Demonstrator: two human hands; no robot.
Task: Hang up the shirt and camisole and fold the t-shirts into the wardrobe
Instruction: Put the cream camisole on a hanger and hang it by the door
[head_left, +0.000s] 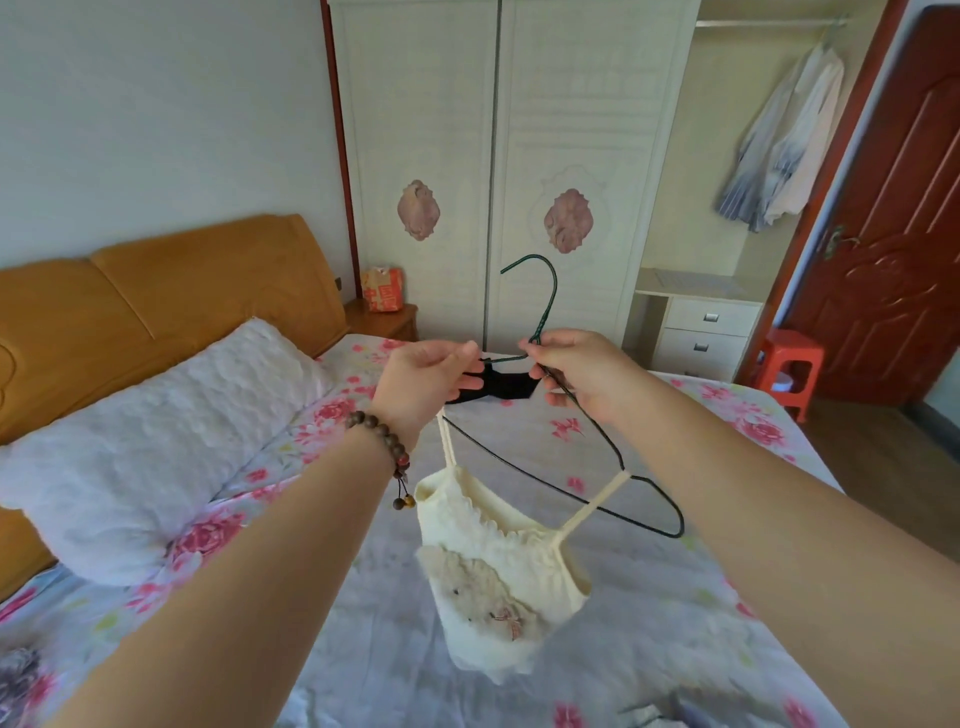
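Both arms reach out over the bed (649, 649), w/ a floral sheet. Right hand (582, 374) is closed around the neck of a dark wire hanger (613, 441), just under the hook; hook points up, frame tilts down and to the right. Left hand (421, 379) pinches shut on one thin strap of the cream camisole (498, 571); can't tell if those fingers also touch the hanger wire, which runs right by them. The other strap is looped over the hanger's right shoulder, so the camisole hangs below and between the hands, clear of the bed, a fuzzy teddy-bear patch on its front. Beaded bracelet (384, 441) on the left wrist. A black garment (498, 387) lies on the bed behind the hands, partly hidden by them. White pillow (156, 441) at left against an orange-tan headboard (156, 296). Wardrobe (493, 156) at back: two cream sliding doors closed, open section on the right w/ a rail, where a pale shirt (784, 145) hangs next to another light garment. Drawers (701, 332) sit below that open section. Orange bag (383, 289) on the nightstand beside the headboard, red stool (789, 364) by the brown door (893, 234) far right.
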